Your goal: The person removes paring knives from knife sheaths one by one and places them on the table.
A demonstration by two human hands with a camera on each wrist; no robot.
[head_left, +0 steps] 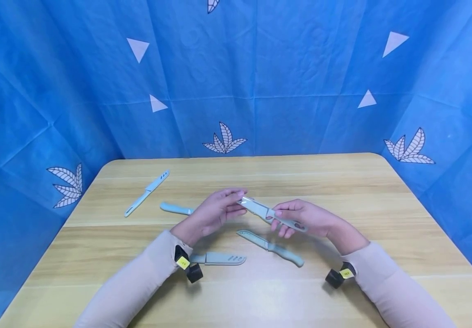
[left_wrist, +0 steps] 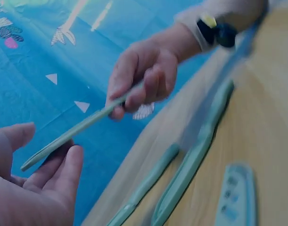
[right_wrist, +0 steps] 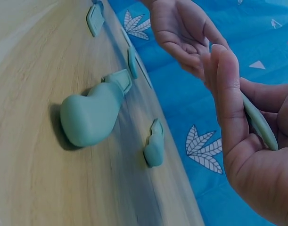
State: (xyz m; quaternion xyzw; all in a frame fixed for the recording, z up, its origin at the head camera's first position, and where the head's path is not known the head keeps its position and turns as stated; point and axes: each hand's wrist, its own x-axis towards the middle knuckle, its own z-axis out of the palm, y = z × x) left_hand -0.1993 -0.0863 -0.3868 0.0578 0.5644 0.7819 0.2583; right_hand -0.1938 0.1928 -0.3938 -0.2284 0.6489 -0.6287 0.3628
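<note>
Blue fabric (head_left: 293, 59) printed with white triangles and leaf sprigs hangs behind and beside a wood-grain counter (head_left: 383, 273). Above the counter, between the two hands, a pale green sheathed knife (head_left: 256, 208) slants, its handle toward the right. The right hand (head_left: 301, 214) pinches that handle between thumb and fingers. The left hand (head_left: 219, 209) is at the sheath's tip, its fingers extended and its thumb lifted apart in the left wrist view; whether they touch the tip, I cannot tell.

Nearer the person, a second knife (head_left: 269, 247) lies diagonally, and beside it a broad-sheathed knife (head_left: 224, 259) is partly hidden by the left wrist. Another handle (head_left: 174, 208) shows beyond the left hand. Farther left, near the counter's edge, lies a slim knife (head_left: 146, 192). Both arms wear pale sleeves (head_left: 137, 273) and small black wrist cameras (head_left: 194, 273).
</note>
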